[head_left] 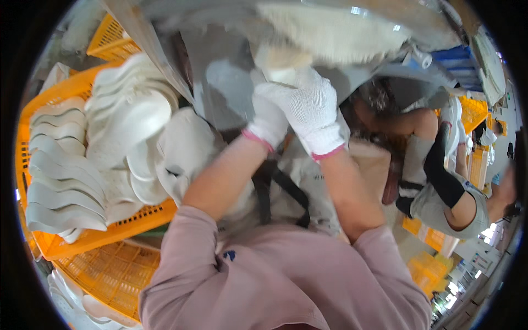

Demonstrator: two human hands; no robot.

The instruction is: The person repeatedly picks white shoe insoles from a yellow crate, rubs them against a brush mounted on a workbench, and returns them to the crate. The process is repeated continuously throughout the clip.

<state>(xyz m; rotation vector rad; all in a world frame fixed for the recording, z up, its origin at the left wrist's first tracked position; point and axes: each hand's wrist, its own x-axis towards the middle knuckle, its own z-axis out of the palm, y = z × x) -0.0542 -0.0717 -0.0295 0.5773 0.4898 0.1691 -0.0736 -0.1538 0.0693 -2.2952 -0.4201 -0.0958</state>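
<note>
- Gloved left hand [270, 115] and right hand [314, 104] press together, gripping a partly hidden pale piece [283, 76], upper centre.
- Fuzzy pale roller [346, 36] sits just above.
- Orange crate [99, 242] holds white soles [132, 126], left.
- Co-worker [440, 204], right.

Orange slotted plastic crate [104, 242] packed with white curved sole-shaped pieces [132, 126]

The crate bears them in overlapping rows: at its left, a column with wavy edges showing; toward its right, others fanned out, broad faces showing. Below it is a second orange lattice-sided plastic crate [110, 278]
</note>
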